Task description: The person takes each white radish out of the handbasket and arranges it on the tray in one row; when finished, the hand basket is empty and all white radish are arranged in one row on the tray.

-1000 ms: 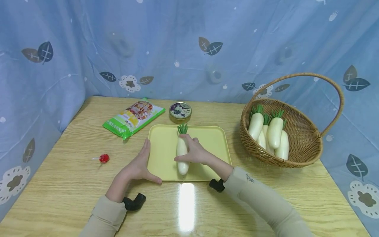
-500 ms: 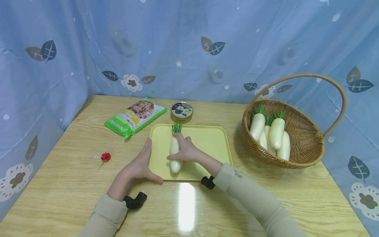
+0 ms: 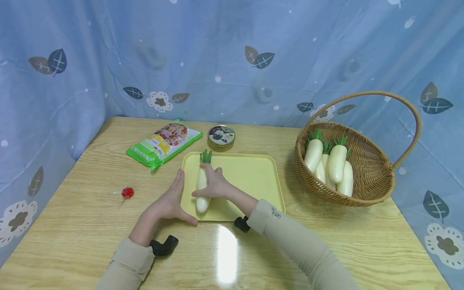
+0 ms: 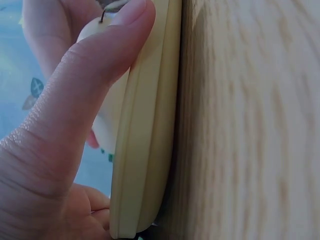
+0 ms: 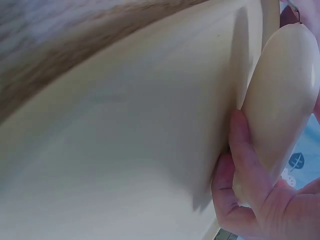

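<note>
My right hand (image 3: pixel 216 185) grips a white radish (image 3: pixel 203 204) with a green leafy top, fingers and thumb around its sides. The radish lies lengthwise over the left part of a yellow tray (image 3: pixel 250 177), its leaves pointing to the back. In the right wrist view, the fingers curl against the radish (image 5: pixel 287 85) close over the tray (image 5: pixel 125 135). My left hand (image 3: pixel 168 203) spans the tray's front left corner with straight fingers along the left side. Its thumb (image 4: pixel 95 70) touches the front rim in the left wrist view.
At the right stands a wicker basket (image 3: pixel 377 177) with a tall handle, holding several white radishes (image 3: pixel 337 163). Behind the tray are a round tin (image 3: pixel 221 137) and a green-and-white food packet (image 3: pixel 163 144). A red lollipop (image 3: pixel 127 192) lies at the left.
My right hand has moved left with the white radish, from near the tray's middle toward its left side. The left hand has stayed at the tray's corner.
</note>
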{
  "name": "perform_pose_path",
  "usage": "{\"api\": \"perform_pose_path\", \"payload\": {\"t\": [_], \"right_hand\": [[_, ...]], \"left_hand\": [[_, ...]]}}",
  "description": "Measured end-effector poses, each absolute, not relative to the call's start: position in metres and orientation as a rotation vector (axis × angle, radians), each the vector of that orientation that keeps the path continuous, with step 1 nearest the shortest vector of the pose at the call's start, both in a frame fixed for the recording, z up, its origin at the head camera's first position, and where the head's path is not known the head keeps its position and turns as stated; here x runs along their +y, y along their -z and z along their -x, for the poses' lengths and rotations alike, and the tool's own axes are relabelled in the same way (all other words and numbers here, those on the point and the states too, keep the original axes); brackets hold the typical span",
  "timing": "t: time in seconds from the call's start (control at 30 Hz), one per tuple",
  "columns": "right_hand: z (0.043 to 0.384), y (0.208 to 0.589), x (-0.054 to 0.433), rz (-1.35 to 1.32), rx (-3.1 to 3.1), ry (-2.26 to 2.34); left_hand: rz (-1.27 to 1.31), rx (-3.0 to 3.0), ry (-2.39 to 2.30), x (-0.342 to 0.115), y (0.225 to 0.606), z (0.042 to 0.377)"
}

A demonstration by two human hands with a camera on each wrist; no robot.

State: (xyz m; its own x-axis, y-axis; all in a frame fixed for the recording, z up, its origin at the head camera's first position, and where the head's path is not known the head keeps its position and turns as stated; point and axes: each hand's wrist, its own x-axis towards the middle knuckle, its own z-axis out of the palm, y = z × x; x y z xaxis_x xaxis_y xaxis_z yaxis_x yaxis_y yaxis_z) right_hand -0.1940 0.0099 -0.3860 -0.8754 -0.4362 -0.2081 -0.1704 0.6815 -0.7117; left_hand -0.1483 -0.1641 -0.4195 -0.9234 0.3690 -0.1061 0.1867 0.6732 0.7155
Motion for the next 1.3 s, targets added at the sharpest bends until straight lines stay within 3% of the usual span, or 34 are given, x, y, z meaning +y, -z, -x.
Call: {"api": "perform_pose_path", "payload": {"t": [0.63, 1.3], "right_hand": [[0.194, 0.383, -0.006, 0.567, 2.494, 0.987], [0.191, 0.373, 0.008, 0.633, 2.448, 1.017]], "left_hand": [[-0.431, 2.623, -1.083, -0.164, 0.419, 0.147], [-0.441, 2.630, -1.101, -0.164, 0.419, 0.147]]}}
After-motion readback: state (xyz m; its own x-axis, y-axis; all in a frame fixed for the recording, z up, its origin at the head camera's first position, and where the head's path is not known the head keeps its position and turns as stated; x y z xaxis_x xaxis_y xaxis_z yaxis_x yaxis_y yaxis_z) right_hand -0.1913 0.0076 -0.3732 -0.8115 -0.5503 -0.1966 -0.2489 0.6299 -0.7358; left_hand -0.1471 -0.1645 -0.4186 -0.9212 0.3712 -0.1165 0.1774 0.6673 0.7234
